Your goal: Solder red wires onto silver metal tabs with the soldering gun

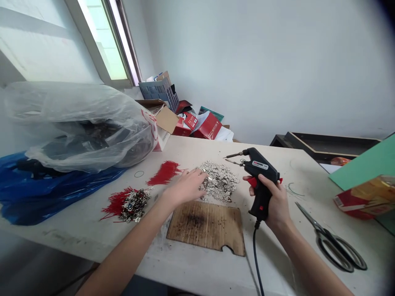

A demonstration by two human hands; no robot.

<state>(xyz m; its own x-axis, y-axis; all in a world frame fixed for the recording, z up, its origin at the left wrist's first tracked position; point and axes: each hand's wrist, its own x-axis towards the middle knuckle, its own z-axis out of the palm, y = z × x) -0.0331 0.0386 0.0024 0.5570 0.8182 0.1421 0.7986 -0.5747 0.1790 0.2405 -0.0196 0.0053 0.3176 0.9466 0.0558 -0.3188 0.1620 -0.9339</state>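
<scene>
Where the table comes nearest, a scorched cardboard sheet (205,230) lies flat with its long axis running side to side, and it serves as the landmark. To its right rests a pair of scissors (336,255), blades slanting away and leftward. Above its right edge the right hand (277,205) is closed around the grip of a black soldering gun (262,172), a finger at the red trigger; the twin prongs point left, over the metal pile's far right side. Just beyond the sheet spreads that pile of small silvery metal pieces (222,179), and the left hand (189,185) is the nearer of the two, palm down at the pile's left edge, fingers partly bent. The pile lies immediately to the right of those fingers. Whether they pinch a piece cannot be told, since the hand's back covers its grip. Left of the sheet sits a heap of red cords with metal pieces (134,205); beyond its left end lie loose red cords (163,172), partly masked by the hand. Farther left, a cloudy plastic bag (92,127) blurs its dark contents, and the gun's cable (256,255) is cut off below.
</scene>
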